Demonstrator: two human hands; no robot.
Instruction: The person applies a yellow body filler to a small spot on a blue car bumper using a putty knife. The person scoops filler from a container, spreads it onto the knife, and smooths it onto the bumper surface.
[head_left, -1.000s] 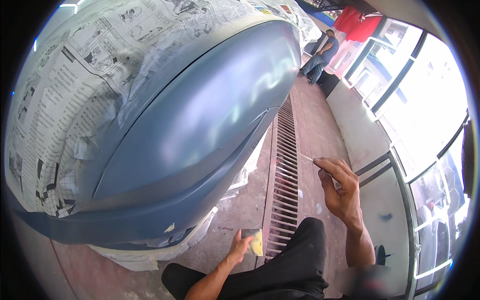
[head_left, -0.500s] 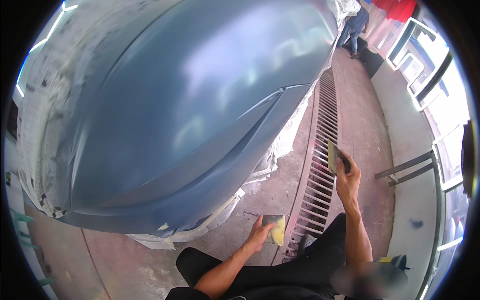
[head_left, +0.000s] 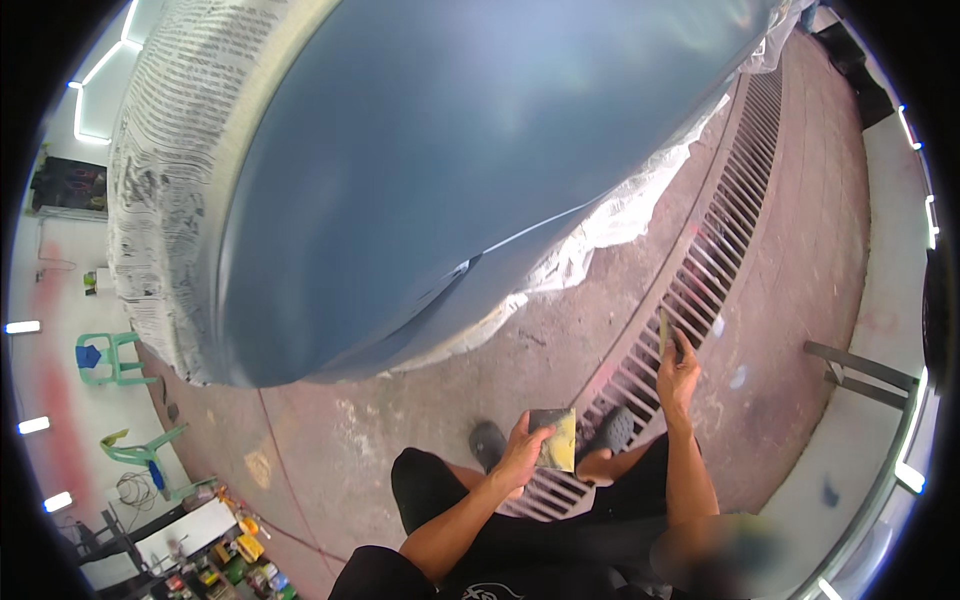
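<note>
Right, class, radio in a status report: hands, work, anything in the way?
Left hand gripping yellow-and-dark sheet. Right hand pinching thin yellowish piece. Both apart from blue-grey panel. Pale sheeting along its lower edge.

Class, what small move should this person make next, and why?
Perhaps lift the yellow-and-dark pad toward the blue panel: the left hand already grips it, it is apart from the panel, and the blue surface lies uncovered beside the newspaper.
</note>
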